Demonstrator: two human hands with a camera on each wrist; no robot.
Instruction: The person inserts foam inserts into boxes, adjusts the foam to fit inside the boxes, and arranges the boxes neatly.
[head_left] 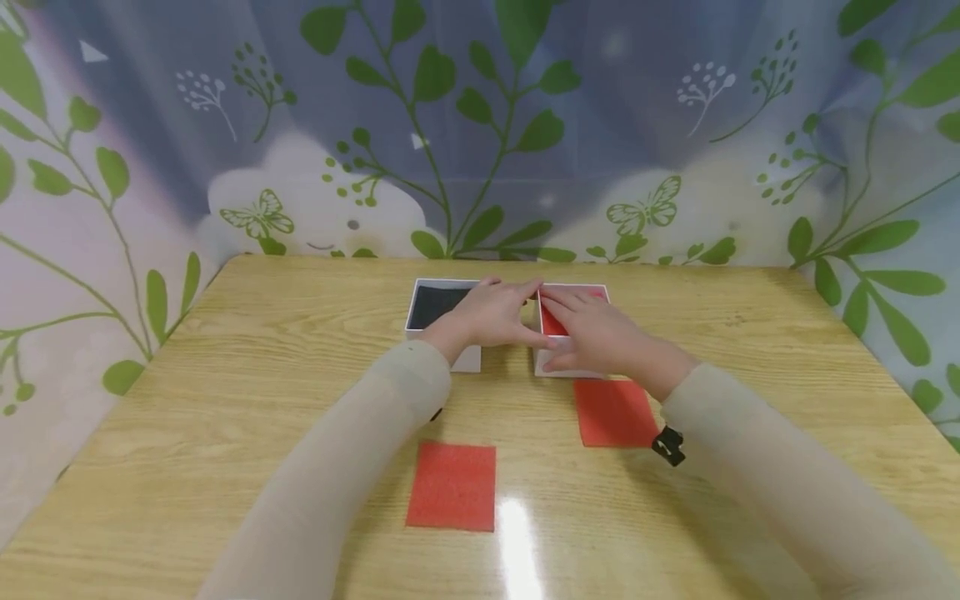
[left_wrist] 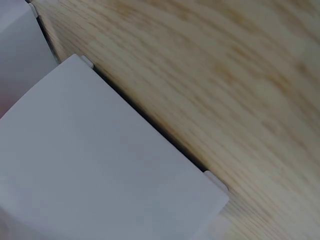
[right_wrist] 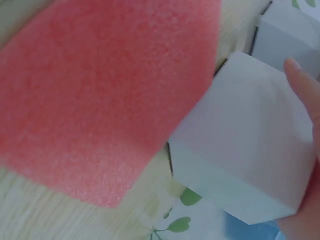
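Observation:
Two white boxes stand side by side: the left box (head_left: 471, 360) has a dark sheet (head_left: 435, 307) inside, and the right box (head_left: 573, 367) has a red sheet (head_left: 553, 323) inside. My left hand (head_left: 491, 315) passes over the left box; its fingertips and thumb reach the right box's left edge. Over the right box lies my right hand (head_left: 596, 332), fingers stretched across the opening onto the red sheet and thumb against the front. The right wrist view shows the right thumb (right_wrist: 305, 87) beside the white box (right_wrist: 245, 125). A white box side (left_wrist: 95, 155) fills much of the left wrist view.
One red felt square (head_left: 452, 486) lies on the wooden table (head_left: 262, 350) near the front. Another red square (head_left: 615, 414) sits just before the right box, below the right forearm. A leaf-patterned curtain (head_left: 480, 125) hangs behind the table's far edge.

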